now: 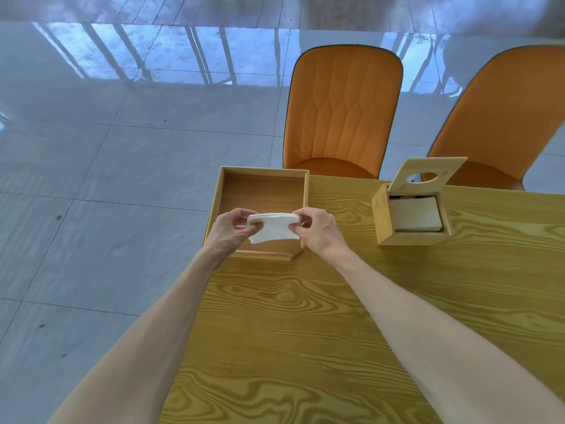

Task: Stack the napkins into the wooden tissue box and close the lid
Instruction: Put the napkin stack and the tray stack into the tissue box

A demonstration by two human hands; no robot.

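A small stack of white napkins (273, 227) hangs in the air above the near part of an open wooden tray (260, 191). My left hand (230, 229) pinches its left end and my right hand (318, 229) pinches its right end; the bottom sheet droops. To the right stands the wooden tissue box (382, 221), with its lid (428, 175) tilted up and back, showing an oval hole. Inside the box lies a pile of napkins (415, 214).
The wood-grain table (305, 332) ends at its left edge just past the tray, with grey tiled floor (91, 179) beyond. Two orange chairs (342, 111) (504, 117) stand at the far side.
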